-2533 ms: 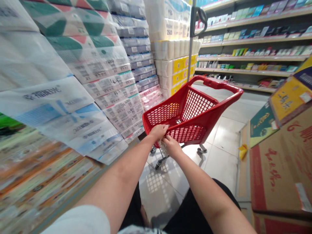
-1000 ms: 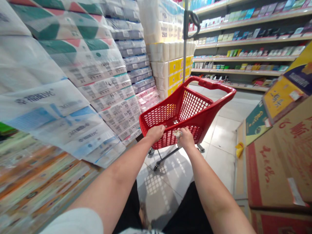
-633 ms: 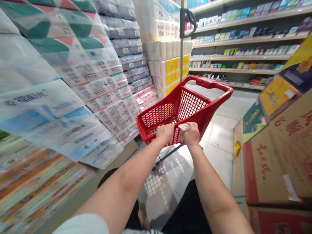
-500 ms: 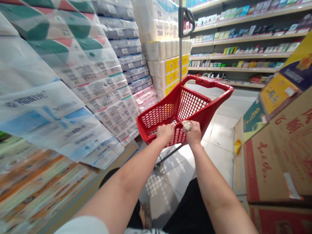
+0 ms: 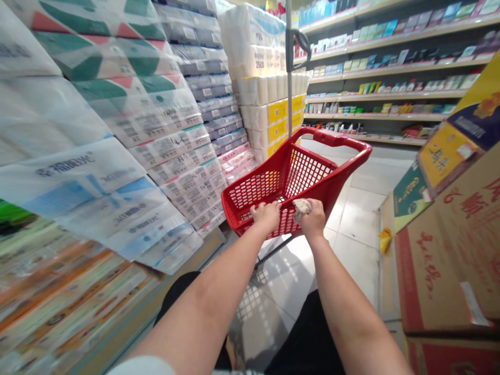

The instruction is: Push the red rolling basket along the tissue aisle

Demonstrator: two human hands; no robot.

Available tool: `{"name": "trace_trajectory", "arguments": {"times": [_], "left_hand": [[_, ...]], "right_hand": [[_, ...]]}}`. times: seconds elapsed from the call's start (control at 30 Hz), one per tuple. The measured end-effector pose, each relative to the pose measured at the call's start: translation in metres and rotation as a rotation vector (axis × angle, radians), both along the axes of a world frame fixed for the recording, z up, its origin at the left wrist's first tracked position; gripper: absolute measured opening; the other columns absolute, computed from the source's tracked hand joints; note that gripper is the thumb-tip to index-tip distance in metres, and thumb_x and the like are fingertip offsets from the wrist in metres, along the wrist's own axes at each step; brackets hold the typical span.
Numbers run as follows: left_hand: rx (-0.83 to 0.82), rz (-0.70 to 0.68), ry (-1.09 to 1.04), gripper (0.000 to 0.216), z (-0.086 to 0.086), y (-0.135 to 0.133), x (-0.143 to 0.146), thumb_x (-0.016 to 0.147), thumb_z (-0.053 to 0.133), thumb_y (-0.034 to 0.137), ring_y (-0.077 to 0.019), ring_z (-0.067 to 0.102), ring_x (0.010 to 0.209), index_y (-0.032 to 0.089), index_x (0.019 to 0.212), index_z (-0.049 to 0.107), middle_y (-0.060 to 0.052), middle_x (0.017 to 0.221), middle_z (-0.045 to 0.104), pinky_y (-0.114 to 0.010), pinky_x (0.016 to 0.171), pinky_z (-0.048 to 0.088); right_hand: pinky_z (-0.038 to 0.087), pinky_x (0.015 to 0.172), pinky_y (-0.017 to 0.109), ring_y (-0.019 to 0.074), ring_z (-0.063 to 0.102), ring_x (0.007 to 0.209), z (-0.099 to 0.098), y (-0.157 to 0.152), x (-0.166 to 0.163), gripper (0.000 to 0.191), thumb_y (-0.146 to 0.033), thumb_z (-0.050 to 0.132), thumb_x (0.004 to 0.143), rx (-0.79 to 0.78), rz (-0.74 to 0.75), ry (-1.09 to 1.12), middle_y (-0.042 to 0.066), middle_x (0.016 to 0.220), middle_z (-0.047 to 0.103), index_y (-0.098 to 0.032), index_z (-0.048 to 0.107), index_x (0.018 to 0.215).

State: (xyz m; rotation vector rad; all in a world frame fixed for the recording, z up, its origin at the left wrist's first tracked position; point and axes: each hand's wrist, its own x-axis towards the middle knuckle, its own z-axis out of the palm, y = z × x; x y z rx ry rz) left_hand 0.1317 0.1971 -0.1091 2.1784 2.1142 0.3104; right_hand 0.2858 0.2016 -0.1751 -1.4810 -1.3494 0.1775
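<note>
A red plastic shopping cart (image 5: pixel 307 166) with a perforated basket stands in front of me, turned at an angle. The part of the basket that shows holds nothing. My left hand (image 5: pixel 267 214) rests on the basket's near rim with its fingers curled over the edge. Just to its right, my right hand (image 5: pixel 313 217) is closed round a crumpled whitish cloth (image 5: pixel 301 209) at the same rim. Part of the cloth sticks out beside the thumb, and the rest is hidden in the fist.
Stacked packs of tissue paper (image 5: pixel 101 177) rise along the left, with toilet-roll packs (image 5: pixel 258 88) behind the cart. A grey pole (image 5: pixel 289 99) with a looped handle stands behind the cart. Shelves of small goods (image 5: pixel 390 67) line the back. Cardboard boxes (image 5: pixel 449 260) stand at right.
The view has shifted slightly, and the stacks at left appear a little lower and further right. The fingers of my left hand look slightly looser on the rim. The cloth stays in my right hand.
</note>
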Motion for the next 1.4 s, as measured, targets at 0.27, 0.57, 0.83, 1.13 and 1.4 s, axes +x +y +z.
{"name": "trace_trajectory", "arguments": {"times": [0.27,0.57,0.83,1.13,1.4], "left_hand": [[0.012,-0.033,0.072,0.037,-0.001,0.0,-0.011,0.097,0.023,0.038,-0.0232,0.047,0.115,0.034,0.105,0.059,0.001,0.114,0.066,-0.054,0.101,0.021],[-0.023,-0.049,0.089,0.036,0.004,0.001,-0.011,0.097,0.022,0.037,-0.0236,0.049,0.113,0.03,0.103,0.057,-0.001,0.111,0.066,-0.052,0.098,0.022],[-0.068,-0.046,0.089,0.036,0.007,0.0,-0.011,0.096,0.024,0.04,-0.025,0.049,0.114,0.033,0.108,0.057,-0.003,0.116,0.065,-0.05,0.095,0.025],[-0.051,-0.076,0.109,0.034,0.006,0.0,-0.011,0.096,0.026,0.037,-0.0258,0.05,0.112,0.032,0.107,0.058,-0.003,0.116,0.064,-0.055,0.096,0.024],[-0.053,-0.103,0.131,0.031,0.009,-0.005,-0.011,0.095,0.027,0.033,-0.0244,0.051,0.109,0.031,0.106,0.056,-0.002,0.115,0.064,-0.056,0.096,0.025]], "right_hand": [[0.044,0.085,0.032,0.0216,0.055,0.091,-0.001,0.004,-0.001,0.029,-0.015,0.046,0.072,0.014,-0.007,0.021,0.009,0.099,0.058,-0.017,0.061,0.096],[0.045,0.085,0.033,0.0208,0.056,0.09,-0.009,0.009,0.004,0.03,-0.02,0.048,0.072,0.033,-0.036,0.073,0.008,0.101,0.059,-0.017,0.06,0.1],[0.045,0.086,0.036,0.0215,0.057,0.09,-0.011,0.016,0.017,0.036,-0.017,0.047,0.069,0.077,-0.131,0.106,0.009,0.102,0.058,-0.017,0.06,0.103],[0.045,0.089,0.039,0.0233,0.057,0.095,-0.004,0.025,0.027,0.036,-0.022,0.049,0.074,0.018,-0.244,0.249,0.009,0.101,0.059,-0.018,0.057,0.109],[0.023,0.114,0.046,0.0268,0.018,0.143,0.021,0.03,0.014,0.07,-0.041,0.045,0.09,0.125,-0.076,0.195,0.018,0.152,0.02,-0.015,0.017,0.149]]}}
